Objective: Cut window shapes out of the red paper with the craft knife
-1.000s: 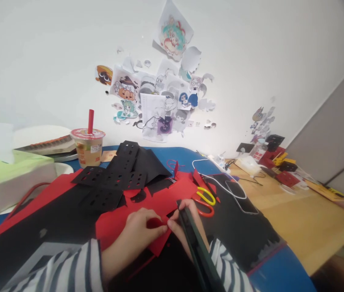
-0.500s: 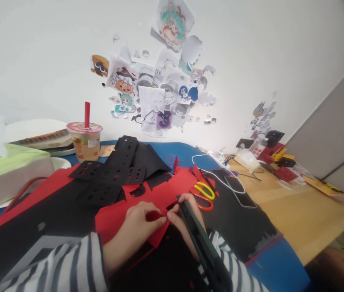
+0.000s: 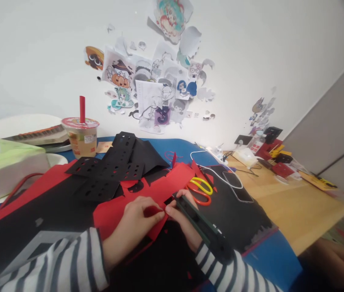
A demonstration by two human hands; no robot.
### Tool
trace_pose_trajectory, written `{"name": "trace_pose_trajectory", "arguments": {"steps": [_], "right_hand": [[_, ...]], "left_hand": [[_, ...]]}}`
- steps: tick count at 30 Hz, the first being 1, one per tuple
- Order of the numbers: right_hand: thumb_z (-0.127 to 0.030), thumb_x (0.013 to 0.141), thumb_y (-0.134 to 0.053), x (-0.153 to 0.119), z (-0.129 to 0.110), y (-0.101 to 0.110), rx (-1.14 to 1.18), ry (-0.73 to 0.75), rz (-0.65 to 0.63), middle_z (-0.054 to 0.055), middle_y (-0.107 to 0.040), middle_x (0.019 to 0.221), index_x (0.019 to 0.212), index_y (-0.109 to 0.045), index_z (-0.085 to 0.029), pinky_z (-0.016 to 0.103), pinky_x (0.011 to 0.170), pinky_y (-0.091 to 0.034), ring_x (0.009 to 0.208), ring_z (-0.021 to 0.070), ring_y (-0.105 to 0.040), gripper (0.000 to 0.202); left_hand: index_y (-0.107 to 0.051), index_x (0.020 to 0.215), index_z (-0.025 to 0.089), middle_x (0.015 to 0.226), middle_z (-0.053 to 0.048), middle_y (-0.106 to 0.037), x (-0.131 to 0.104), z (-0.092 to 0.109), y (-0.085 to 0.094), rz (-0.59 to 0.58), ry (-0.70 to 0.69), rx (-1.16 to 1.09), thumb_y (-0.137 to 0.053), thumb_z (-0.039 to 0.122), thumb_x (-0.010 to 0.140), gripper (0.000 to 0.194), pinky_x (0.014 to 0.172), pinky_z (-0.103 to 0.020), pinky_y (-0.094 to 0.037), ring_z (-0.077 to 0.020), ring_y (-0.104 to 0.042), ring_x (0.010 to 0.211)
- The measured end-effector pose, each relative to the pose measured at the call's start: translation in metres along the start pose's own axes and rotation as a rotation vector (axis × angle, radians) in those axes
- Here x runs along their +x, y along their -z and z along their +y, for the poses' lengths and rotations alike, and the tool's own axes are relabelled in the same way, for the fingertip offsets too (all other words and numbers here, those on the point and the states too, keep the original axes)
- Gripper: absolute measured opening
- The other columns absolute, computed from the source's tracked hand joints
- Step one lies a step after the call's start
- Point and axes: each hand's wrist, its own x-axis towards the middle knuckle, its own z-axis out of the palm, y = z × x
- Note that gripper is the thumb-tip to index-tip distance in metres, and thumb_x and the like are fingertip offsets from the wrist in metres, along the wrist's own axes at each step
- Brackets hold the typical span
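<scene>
My left hand (image 3: pixel 138 219) is closed, thumb and forefinger pinched at the edge of a sheet of red card (image 3: pixel 111 217) with cut-out flaps. Facing it, my right hand (image 3: pixel 184 215) is wrapped around a dark green box cutter (image 3: pixel 200 225). The cutter's handle lies back across the striped right sleeve, and its front end points up and left over the card. The right thumb and a fingertip also touch the card, close to the left thumb. Whatever is between the fingertips is too small to make out.
Scissors with yellow and orange handles (image 3: pixel 200 185) lie right of the card, near a phone (image 3: pixel 239 188) and white cable. Behind are a punched black card shape (image 3: pixel 113 168) and a drink cup with a red straw (image 3: pixel 82 138). A tissue box (image 3: pixel 10 170) stands at left.
The view has shifted slightly, so the scene sits a little higher and further left. The cutter's back end has swung right and up over the right sleeve. Both hands remain at the card.
</scene>
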Motion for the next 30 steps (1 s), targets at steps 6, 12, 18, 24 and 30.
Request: {"name": "trace_pose_trajectory", "arguments": {"steps": [6,12,18,24,30], "right_hand": [[-0.023,0.069,-0.071,0.000,0.004,-0.001,-0.043,-0.002,0.012,-0.009,-0.061,0.065,0.093,-0.044,-0.025,0.025,0.060,-0.049,0.058,0.0122,-0.059,0.036],[-0.021,0.071,-0.064,0.004,0.007,0.007,-0.291,0.148,-0.038,-0.007,-0.061,0.065,0.091,-0.040,-0.025,0.028,0.061,-0.049,0.057,0.0138,-0.059,0.031],[-0.018,0.069,-0.062,0.007,0.003,0.012,-0.412,0.199,-0.091,-0.006,-0.063,0.066,0.088,-0.039,-0.025,0.030,0.064,-0.048,0.061,0.0158,-0.060,0.030],[-0.021,0.071,-0.062,0.004,0.001,0.012,-0.416,0.186,-0.096,-0.005,-0.063,0.068,0.088,-0.038,-0.025,0.029,0.064,-0.047,0.061,0.0154,-0.059,0.030],[-0.021,0.069,-0.062,0.007,0.006,0.013,-0.400,0.168,-0.099,-0.006,-0.062,0.067,0.089,-0.039,-0.025,0.029,0.062,-0.047,0.059,0.0151,-0.059,0.030]], "left_hand": [[-0.067,0.065,0.019,0.078,-0.003,-0.068,0.000,0.000,-0.002,0.030,-0.032,0.047,-0.061,0.030,0.075,0.016,0.078,-0.035,-0.045,-0.0203,-0.060,0.079],[-0.068,0.067,0.020,0.078,-0.002,-0.069,-0.003,0.004,-0.002,0.056,-0.068,0.108,-0.065,0.023,0.076,0.010,0.077,-0.037,-0.042,-0.0213,-0.057,0.083],[-0.072,0.076,0.024,0.079,-0.001,-0.070,-0.003,0.018,0.006,-0.006,-0.295,0.502,-0.065,0.024,0.081,0.008,0.079,-0.044,-0.035,-0.0253,-0.054,0.086],[-0.072,0.073,0.020,0.082,-0.002,-0.067,0.008,0.020,0.017,-0.133,-0.312,0.422,-0.065,0.018,0.081,0.011,0.069,-0.025,-0.044,-0.0139,-0.058,0.076],[-0.070,0.074,0.020,0.078,-0.002,-0.068,0.010,0.028,0.020,-0.186,-0.392,0.550,-0.062,0.020,0.083,0.012,0.073,-0.034,-0.040,-0.0186,-0.056,0.077]]}}
